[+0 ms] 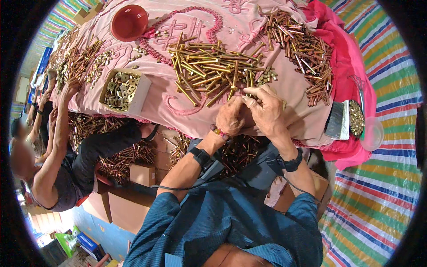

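My left hand [230, 117] is curled closed at the near edge of a pile of long brass-coloured bolts [207, 66] on a pink cloth. Close against it, my right hand [267, 109] has its thumb and fingers bent together, the fingertips of both hands nearly meeting. What lies between the fingers is too small and hidden to make out. Just beyond the right hand lies a small cluster of nuts [267, 75]. Some bolts reach toward my fingertips.
A red bowl [138, 23] stands at the back left, and a box of washers [141, 95] nearer. Copper-toned bolts [311, 62] are heaped at right, beside a phone [337, 119] and a clear cup [372, 133]. At left another person [49, 178] reaches over the cloth. Cartons [129, 209] stand below.
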A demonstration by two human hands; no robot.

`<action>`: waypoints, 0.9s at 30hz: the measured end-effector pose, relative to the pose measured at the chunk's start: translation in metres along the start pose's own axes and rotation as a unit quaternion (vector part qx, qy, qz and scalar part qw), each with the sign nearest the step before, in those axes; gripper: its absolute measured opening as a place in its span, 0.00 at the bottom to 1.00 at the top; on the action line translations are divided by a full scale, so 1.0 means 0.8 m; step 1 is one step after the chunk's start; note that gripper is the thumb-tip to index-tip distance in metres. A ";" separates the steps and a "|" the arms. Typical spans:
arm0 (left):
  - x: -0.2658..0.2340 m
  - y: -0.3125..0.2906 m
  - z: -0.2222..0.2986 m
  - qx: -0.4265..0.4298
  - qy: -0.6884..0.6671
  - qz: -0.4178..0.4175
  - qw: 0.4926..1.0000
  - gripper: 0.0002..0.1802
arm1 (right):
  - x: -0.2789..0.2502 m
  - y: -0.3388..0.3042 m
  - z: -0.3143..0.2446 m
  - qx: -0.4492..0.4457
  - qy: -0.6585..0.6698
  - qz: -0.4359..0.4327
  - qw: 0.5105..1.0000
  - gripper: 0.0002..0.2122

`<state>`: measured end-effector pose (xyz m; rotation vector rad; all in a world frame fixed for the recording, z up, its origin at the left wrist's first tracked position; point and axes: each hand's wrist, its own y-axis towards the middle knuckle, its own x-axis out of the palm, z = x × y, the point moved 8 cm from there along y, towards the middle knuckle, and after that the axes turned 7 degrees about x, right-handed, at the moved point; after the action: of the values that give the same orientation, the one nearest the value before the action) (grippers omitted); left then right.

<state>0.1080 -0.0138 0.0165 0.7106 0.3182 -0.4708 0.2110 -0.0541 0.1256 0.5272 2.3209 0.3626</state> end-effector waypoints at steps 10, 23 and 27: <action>-0.006 0.004 0.008 0.011 -0.007 -0.004 1.000 0.18 | 0.001 -0.001 0.017 0.067 0.054 0.021 0.996 0.10; -0.003 0.004 0.006 0.017 -0.010 0.015 1.000 0.10 | -0.005 0.004 -0.004 -0.021 -0.020 -0.028 0.999 0.05; -0.009 0.006 0.013 0.025 0.006 0.015 1.000 0.07 | -0.007 0.002 -0.005 -0.032 0.013 -0.069 0.997 0.05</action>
<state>0.1055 -0.0157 0.0296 0.7653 0.3077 -0.4472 0.2127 -0.0557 0.1322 0.3302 2.3467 0.3772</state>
